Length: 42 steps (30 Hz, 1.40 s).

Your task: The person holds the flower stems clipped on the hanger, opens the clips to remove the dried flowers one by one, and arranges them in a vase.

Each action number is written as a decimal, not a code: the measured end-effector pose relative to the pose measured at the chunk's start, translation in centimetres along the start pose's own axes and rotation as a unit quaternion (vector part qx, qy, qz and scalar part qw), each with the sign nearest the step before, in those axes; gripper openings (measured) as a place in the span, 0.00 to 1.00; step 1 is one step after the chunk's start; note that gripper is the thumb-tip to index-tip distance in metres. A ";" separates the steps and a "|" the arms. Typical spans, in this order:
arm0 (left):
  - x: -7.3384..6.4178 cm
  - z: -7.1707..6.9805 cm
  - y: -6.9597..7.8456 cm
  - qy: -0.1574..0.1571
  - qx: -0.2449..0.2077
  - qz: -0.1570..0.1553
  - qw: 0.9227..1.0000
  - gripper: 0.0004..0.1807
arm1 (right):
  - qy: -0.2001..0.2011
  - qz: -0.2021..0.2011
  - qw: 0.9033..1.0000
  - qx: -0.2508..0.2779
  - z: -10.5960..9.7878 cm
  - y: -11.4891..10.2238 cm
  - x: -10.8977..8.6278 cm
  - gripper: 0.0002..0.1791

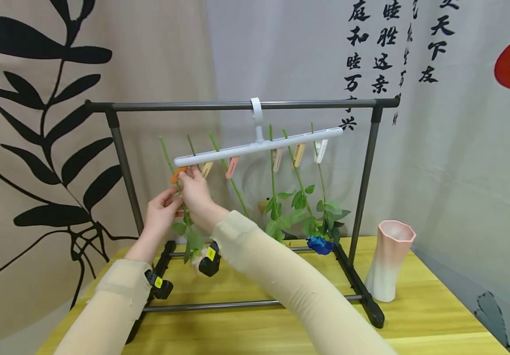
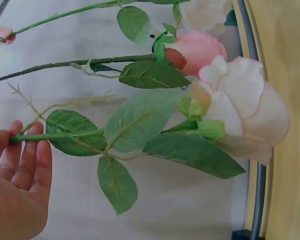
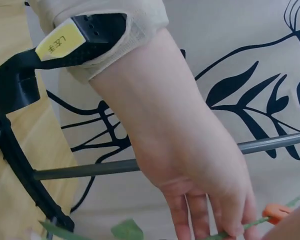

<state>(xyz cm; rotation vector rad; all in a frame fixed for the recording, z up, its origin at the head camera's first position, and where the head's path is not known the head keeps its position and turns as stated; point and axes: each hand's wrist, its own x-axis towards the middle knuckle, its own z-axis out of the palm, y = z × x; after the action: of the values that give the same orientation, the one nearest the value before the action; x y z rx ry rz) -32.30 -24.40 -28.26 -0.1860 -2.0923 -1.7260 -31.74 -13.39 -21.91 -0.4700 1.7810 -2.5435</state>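
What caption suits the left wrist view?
Left hand holds a pale rose by its green stem, a pink rose alongside.

On my remote feed I read 庭和睦万, 睦胜远亲 and 天下友 on the curtain (image 1: 290, 54), a cut-off character on its red oval (image 1: 505, 69), and L左手 on the left wrist mount (image 3: 107, 30)'s yellow label (image 3: 60, 40).

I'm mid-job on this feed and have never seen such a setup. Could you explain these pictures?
These are a person's bare left hand and right hand; no robot shows. The wide picture is taken from the head, the other two from wrist cameras. In the left-wrist one, the left hand pinches the stem of a pale rose; the right-wrist one looks mostly at that same left side. The right hand pinches an orange clip on a white hanger, hooked over a dark rack. Other clips hold more flowers, heads down. The rack and a pink-and-white vase stand on the table.
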 end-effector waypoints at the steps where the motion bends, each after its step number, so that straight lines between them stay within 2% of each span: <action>1: -0.2 -0.1 -0.1 0.001 0.000 -0.003 1.000 0.27 | 0.010 -0.001 1.000 0.008 0.2 0.3 0.0 0.27; 4: -0.5 -0.4 -0.4 0.003 0.003 -0.006 1.000 0.26 | 0.029 -0.002 0.999 0.024 0.7 0.9 0.1 0.25; 8: -0.3 -0.3 0.1 -0.006 0.005 0.004 1.000 0.25 | 0.033 -0.005 0.998 0.045 0.9 0.6 0.5 0.24; 12: 0.3 -0.2 0.8 -0.016 0.008 0.020 1.000 0.25 | 0.037 -0.021 0.997 0.063 1.1 -0.2 1.0 0.16; 16: 0.4 -0.4 1.0 -0.015 0.009 0.022 1.000 0.25 | 0.048 -0.030 0.995 0.079 1.7 -0.2 1.3 0.09; 22: 0.0 -0.6 0.3 -0.023 0.013 0.016 1.000 0.24 | 0.066 0.004 0.989 0.131 1.7 0.3 0.9 0.14; 26: -0.1 -0.5 -0.3 -0.024 0.015 0.021 0.999 0.23 | 0.064 0.014 0.986 0.152 1.3 0.6 0.8 0.17; 33: -0.8 -1.0 -0.6 -0.006 0.027 0.011 1.000 0.25 | 0.052 0.011 0.986 0.159 1.6 1.1 1.0 0.12; 37: -1.2 -1.2 -1.2 0.007 0.039 0.005 0.999 0.25 | 0.055 0.021 0.989 0.139 1.5 1.2 1.0 0.11; 42: -1.4 -1.8 -2.0 0.030 0.034 0.007 0.999 0.23 | 0.040 0.025 0.988 0.147 1.4 1.1 1.0 0.11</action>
<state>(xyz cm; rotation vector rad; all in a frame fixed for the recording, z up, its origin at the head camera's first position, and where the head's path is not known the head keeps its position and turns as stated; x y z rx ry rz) -31.36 -26.33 -30.42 -0.1274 -2.0977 -1.6284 -32.53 -15.25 -22.23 -0.3141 1.3793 -2.7599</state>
